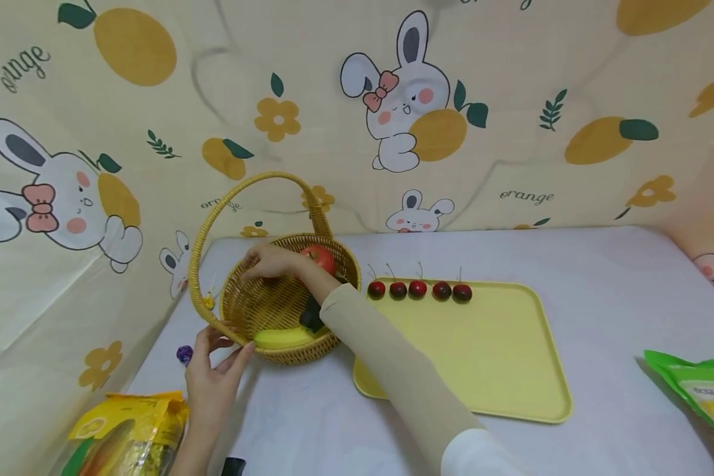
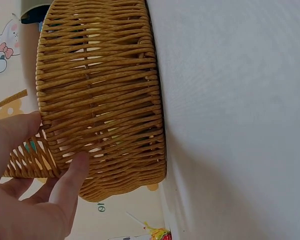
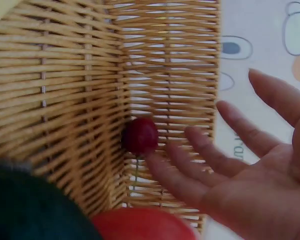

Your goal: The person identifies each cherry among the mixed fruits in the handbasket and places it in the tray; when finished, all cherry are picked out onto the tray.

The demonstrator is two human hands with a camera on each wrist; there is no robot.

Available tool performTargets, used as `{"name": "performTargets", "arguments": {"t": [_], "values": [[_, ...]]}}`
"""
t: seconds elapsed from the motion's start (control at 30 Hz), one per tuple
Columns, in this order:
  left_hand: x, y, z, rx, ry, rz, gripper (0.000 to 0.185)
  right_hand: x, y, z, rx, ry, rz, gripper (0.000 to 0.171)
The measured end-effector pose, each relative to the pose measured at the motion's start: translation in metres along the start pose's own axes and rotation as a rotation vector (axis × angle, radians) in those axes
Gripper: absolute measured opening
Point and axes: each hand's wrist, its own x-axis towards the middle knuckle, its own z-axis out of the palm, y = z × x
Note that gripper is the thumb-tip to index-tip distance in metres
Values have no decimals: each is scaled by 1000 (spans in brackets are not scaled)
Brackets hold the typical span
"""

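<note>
A wicker basket (image 1: 333, 254) with a tall handle stands on the table, left of a yellow tray (image 1: 488, 357). My left hand (image 1: 214, 370) rests against its near outer wall (image 2: 100, 100), thumb and fingers touching the weave. My right hand (image 1: 268, 263) reaches inside the basket with fingers spread, fingertips (image 3: 157, 160) just beside a small red cherry (image 3: 140, 135) lying against the inner wall. A red apple (image 1: 320, 258), a banana (image 1: 282, 337) and a dark fruit (image 1: 311, 316) also lie in the basket. Several cherries (image 1: 418, 289) sit in a row along the tray's far edge.
A yellow snack bag (image 1: 125, 430) lies at the near left, a green bag (image 1: 699, 393) at the near right. A small purple thing (image 1: 184, 354) sits beside the basket. A patterned cloth wall closes the back and left.
</note>
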Motion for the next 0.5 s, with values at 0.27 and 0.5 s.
{"name": "performTargets", "arguments": {"t": [0.27, 0.5], "values": [[0, 1, 0, 3, -2, -26, 50, 4, 7, 5, -127, -148, 50, 31], [0, 0, -1, 20, -4, -45, 52, -1, 7, 6, -33, -385, 156, 27]]}}
